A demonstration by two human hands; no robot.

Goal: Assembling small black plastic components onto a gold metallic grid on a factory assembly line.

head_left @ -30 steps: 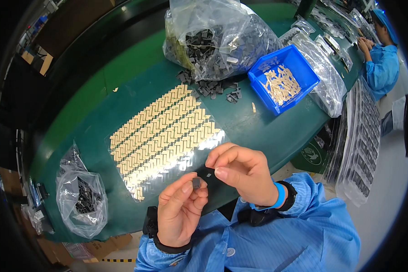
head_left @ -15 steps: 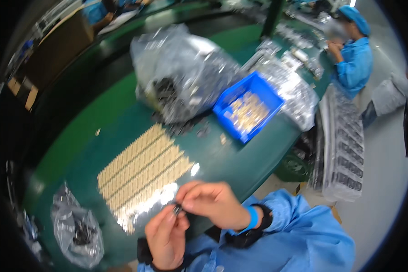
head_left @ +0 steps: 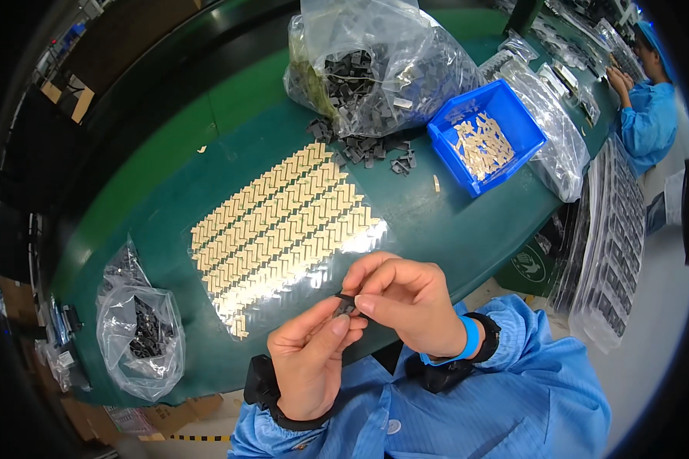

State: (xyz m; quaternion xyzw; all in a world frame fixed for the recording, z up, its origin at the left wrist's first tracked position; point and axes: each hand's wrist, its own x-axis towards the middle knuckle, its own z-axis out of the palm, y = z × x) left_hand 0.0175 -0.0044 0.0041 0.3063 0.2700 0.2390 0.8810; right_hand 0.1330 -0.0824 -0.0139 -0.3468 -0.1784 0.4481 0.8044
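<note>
My left hand (head_left: pixel 311 362) pinches a small black plastic part (head_left: pixel 345 305) between thumb and fingertips. From the other side, the thumb and forefinger of my right hand (head_left: pixel 415 304) close on the same part. Fingertips cover much of it, so its exact shape is hard to see. Both hands are above the table's near edge, just short of a clear sheet (head_left: pixel 298 277) lying flat. Rows of small beige pieces (head_left: pixel 283 222) cover most of that sheet in a zigzag pattern.
A big clear bag (head_left: pixel 429 73) of black parts lies at the back, some spilled in front. Right of it is a blue bin (head_left: pixel 445 145) with loose beige pieces. A smaller bag (head_left: pixel 168 348) of black parts rests at left. A co-worker (head_left: pixel 647 115) sits far right.
My view has shifted, so the table's things now sit higher and further right in the picture. Both hands remain together at the black part, which stays between their fingertips.
</note>
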